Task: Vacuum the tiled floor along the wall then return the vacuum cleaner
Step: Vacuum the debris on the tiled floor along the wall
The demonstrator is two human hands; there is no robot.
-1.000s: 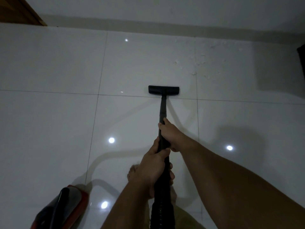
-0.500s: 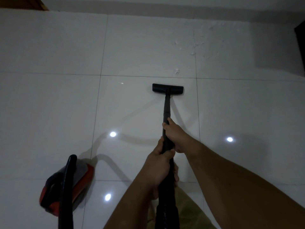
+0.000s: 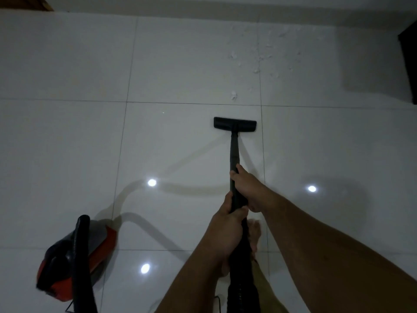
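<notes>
Head view, my hands: my right hand (image 3: 246, 186) was wrapped around the black wand (image 3: 234, 150), ahead of my left; my left hand (image 3: 228, 231) was clenched on the same wand lower down, just above where the ribbed hose (image 3: 241, 279) began. Both were closed fists on the wand, not spread.

Head view, floor head: the floor nozzle (image 3: 235, 124) lay flat on the white tiled floor (image 3: 67, 143), just short of the grout line ahead of it.

Head view, vacuum body: the red and black vacuum cleaner (image 3: 74, 263) sat on the tiles to my left, near my feet, its hose arching up over it.

Head view, what was left: pale crumbs of debris (image 3: 259, 57) were scattered on the tiles between the nozzle and the wall (image 3: 203, 1), and one scrap (image 3: 233, 96) lay just beyond the nozzle. None of this was touched by the head.

Head view, progress: I judged the job to be mid-way at best; the strip along the wall with the debris remained to be done, and the machine was not yet put back.

Head view, containers: the only one was the vacuum's own body; I could not tell what was inside it.

Head view, edges: a dark object (image 3: 409, 64) stood at the right edge, too cropped to identify.
</notes>
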